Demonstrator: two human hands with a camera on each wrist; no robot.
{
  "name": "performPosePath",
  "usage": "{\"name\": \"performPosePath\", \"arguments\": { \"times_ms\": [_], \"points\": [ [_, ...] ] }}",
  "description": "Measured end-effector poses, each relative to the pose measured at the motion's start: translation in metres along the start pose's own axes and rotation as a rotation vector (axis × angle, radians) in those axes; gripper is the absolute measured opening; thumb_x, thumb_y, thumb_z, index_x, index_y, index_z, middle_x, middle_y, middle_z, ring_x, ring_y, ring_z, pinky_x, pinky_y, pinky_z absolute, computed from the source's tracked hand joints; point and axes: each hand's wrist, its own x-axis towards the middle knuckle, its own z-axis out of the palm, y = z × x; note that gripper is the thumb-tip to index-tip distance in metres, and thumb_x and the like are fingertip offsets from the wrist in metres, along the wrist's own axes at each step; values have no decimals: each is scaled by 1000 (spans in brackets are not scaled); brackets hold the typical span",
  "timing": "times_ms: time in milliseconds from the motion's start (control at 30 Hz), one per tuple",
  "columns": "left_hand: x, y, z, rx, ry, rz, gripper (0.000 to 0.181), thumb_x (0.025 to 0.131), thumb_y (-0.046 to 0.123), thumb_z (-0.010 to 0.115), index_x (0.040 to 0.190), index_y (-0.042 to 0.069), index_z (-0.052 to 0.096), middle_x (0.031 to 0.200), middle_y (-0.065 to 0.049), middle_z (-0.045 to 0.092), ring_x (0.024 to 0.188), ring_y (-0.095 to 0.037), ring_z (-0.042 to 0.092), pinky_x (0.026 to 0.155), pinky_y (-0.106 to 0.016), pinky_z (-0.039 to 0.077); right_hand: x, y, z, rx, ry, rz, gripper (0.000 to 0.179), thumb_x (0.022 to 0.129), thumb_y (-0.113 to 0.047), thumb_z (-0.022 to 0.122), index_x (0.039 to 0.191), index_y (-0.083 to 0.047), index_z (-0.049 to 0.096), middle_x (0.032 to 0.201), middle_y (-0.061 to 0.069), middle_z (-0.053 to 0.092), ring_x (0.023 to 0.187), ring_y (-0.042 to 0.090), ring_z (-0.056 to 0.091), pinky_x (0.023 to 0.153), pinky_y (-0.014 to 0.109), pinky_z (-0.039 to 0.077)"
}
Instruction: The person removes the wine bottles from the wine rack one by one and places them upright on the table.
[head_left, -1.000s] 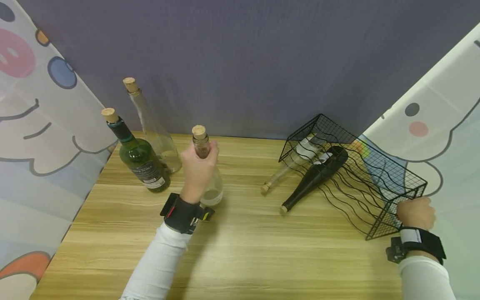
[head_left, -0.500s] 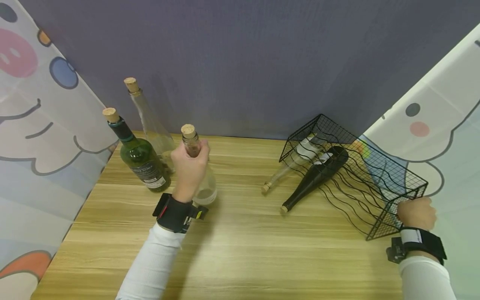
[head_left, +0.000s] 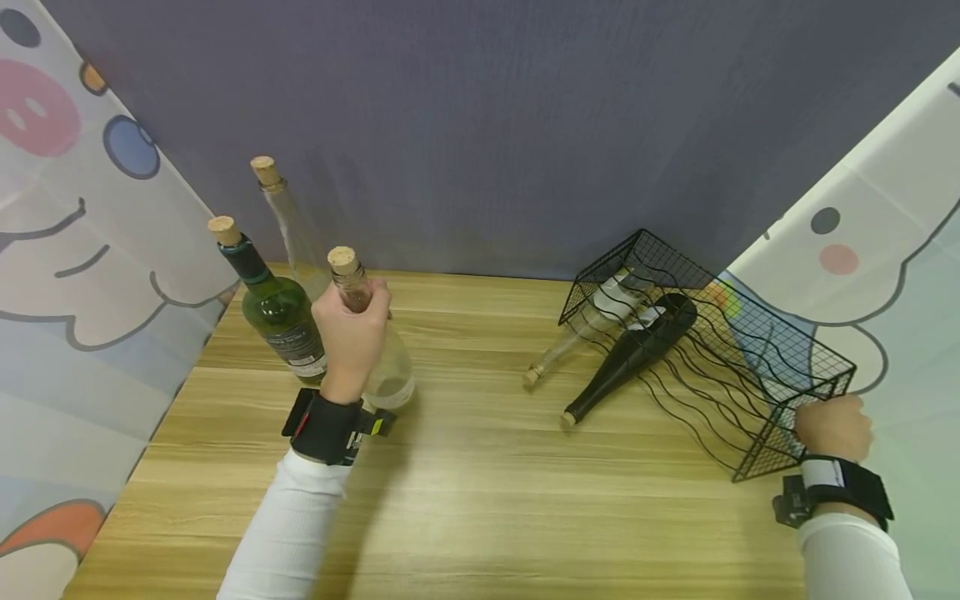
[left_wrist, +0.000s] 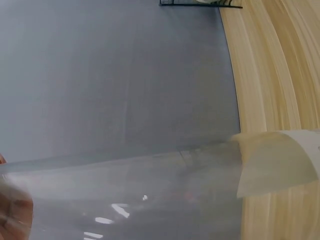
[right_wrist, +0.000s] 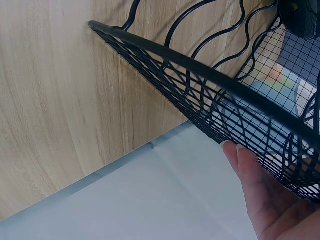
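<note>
My left hand (head_left: 348, 333) grips a clear corked glass bottle (head_left: 392, 375) round the neck, just right of a green wine bottle (head_left: 273, 304). Its clear side (left_wrist: 135, 192) fills the lower left wrist view; whether its base touches the table cannot be told. A taller clear bottle (head_left: 285, 221) stands behind, its lower part hidden by my hand. At the far right my right hand (head_left: 834, 427) holds the end of a black wire wine rack (head_left: 828, 385). In the right wrist view, fingers (right_wrist: 247, 167) lie against the rack's mesh (right_wrist: 200, 117).
A black bottle (head_left: 626, 362) and a clear bottle with a white label (head_left: 617, 298) lie in the rack, corked necks toward the table's middle. A grey wall (head_left: 480, 150) borders the wooden table (head_left: 480, 500) at the back; printed cartoon panels (head_left: 75, 275) flank it.
My left hand has moved left with the clear bottle, closer to the green bottle, now partly covering it and the tall clear one. The right hand and rack stay put.
</note>
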Motion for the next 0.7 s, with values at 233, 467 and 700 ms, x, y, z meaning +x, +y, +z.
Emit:
{"name": "performPosePath", "arguments": {
  "times_ms": [233, 467, 700],
  "points": [
    [7, -6, -14, -17, 28, 4, 24, 89, 0, 57, 68, 9, 53, 51, 18, 50, 38, -2, 36, 43, -20, 26, 0, 0, 0, 10, 1, 8, 66, 91, -15, 33, 138, 28, 16, 126, 54, 37, 113, 64, 44, 80, 62, 48],
    [14, -11, -29, -27, 73, -17, 26, 90, 2, 57, 65, 11, 53, 50, 15, 51, 37, -3, 39, 41, -20, 25, 1, 1, 1, 13, 9, -1, 66, 90, -15, 34, 137, 28, 17, 126, 54, 37, 112, 65, 44, 81, 63, 47],
    [19, -17, -41, -10, 124, -44, 31, 87, -1, 57, 64, 19, 55, 49, 17, 53, 38, 0, 45, 39, -17, 27, -3, 0, 0, 14, 14, -10, 66, 90, -15, 33, 137, 28, 17, 125, 55, 37, 112, 65, 44, 81, 63, 47]
  ]
}}
